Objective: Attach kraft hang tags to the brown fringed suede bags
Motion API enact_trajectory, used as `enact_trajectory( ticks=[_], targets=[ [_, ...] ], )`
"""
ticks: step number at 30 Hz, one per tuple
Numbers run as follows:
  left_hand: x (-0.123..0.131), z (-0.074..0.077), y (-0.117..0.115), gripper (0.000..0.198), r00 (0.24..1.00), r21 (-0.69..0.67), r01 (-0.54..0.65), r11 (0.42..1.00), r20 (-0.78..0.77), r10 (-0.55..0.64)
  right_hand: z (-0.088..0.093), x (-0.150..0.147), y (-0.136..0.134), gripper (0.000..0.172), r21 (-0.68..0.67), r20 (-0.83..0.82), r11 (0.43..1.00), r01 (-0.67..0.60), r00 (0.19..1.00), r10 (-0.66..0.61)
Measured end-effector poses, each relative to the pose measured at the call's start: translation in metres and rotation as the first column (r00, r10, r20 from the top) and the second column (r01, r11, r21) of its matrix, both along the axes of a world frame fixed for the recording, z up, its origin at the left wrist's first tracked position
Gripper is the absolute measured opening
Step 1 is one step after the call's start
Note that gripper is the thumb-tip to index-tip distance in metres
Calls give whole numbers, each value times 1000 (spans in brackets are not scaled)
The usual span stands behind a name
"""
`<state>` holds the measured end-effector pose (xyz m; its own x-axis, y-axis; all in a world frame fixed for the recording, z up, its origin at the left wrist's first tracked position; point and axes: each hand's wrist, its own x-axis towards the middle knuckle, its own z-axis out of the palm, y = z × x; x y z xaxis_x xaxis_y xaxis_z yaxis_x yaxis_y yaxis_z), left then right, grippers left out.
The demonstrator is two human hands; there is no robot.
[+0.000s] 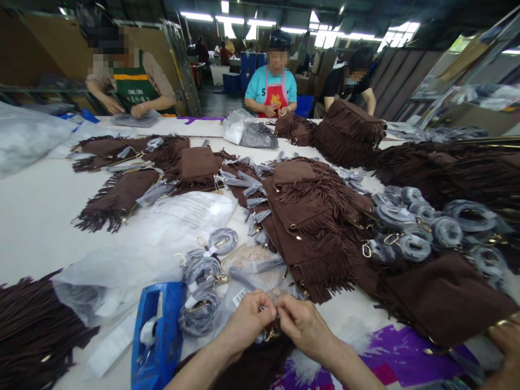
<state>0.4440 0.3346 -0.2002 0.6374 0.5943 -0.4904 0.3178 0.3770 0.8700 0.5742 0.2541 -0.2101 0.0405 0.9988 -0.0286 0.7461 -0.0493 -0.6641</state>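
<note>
My left hand and my right hand meet at the table's near edge, fingertips pinched together on something small between them; what it is I cannot make out. A gold clasp and a dark brown fringed piece lie just under the hands. A clear plastic bag lies right beyond my fingers. Wrapped grey strap coils with gold clips sit to the left of my left hand.
A blue tape dispenser stands at the near left. Brown fringed bags cover the white table; more wrapped coils lie right. Purple sheet at near right. Three people work along the far side.
</note>
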Motion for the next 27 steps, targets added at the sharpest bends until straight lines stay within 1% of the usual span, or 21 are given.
enact_trajectory(
  ticks=[1,3,5,7,8,10,12,14,16,19,23,25,26,27],
  targets=[
    [-1,2,1,16,1000,-47,14,999,26,-13,2,1,0,18,-9,-11,1000,-9,1000,9],
    [-3,4,5,17,995,-209,24,978,96,-4,6,5,-1,18,-28,-46,999,-32,998,31],
    [-5,3,9,16,984,-364,9,931,167,56,14,13,-3,15,-81,-87,995,-58,995,51],
    [-7,-1,12,16,968,-446,-24,895,213,132,23,24,-5,11,-173,-81,981,-85,994,72],
    [-8,-3,13,17,961,-460,-40,887,225,159,27,30,-6,10,-218,-46,971,-97,995,89],
    [-9,-8,12,18,945,-499,-63,864,248,212,35,39,-9,11,-284,76,952,-114,987,141],
    [-10,-11,9,19,921,-564,-94,821,264,286,40,43,-10,13,-312,194,941,-128,961,195],
    [-11,-12,5,20,900,-620,-136,773,248,358,43,44,-10,14,-311,262,940,-140,938,226],
    [-11,-12,2,21,892,-645,-172,744,218,396,45,43,-8,15,-279,295,948,-153,926,236],
    [-11,-12,1,24,876,-654,-195,731,219,430,49,43,-4,13,-224,315,957,-185,915,251],
    [-12,-14,5,23,843,-654,-189,733,274,462,58,50,1,8,-254,284,934,-250,904,319],
    [-12,-16,7,23,833,-662,-185,726,286,473,61,53,2,10,-252,282,941,-225,913,294],
    [-13,-16,7,24,828,-666,-185,723,291,479,62,54,3,11,-262,255,947,-184,934,252],
    [-13,-17,7,24,822,-667,-186,721,296,486,61,54,3,12,-292,188,948,-129,964,189]
  ],
)
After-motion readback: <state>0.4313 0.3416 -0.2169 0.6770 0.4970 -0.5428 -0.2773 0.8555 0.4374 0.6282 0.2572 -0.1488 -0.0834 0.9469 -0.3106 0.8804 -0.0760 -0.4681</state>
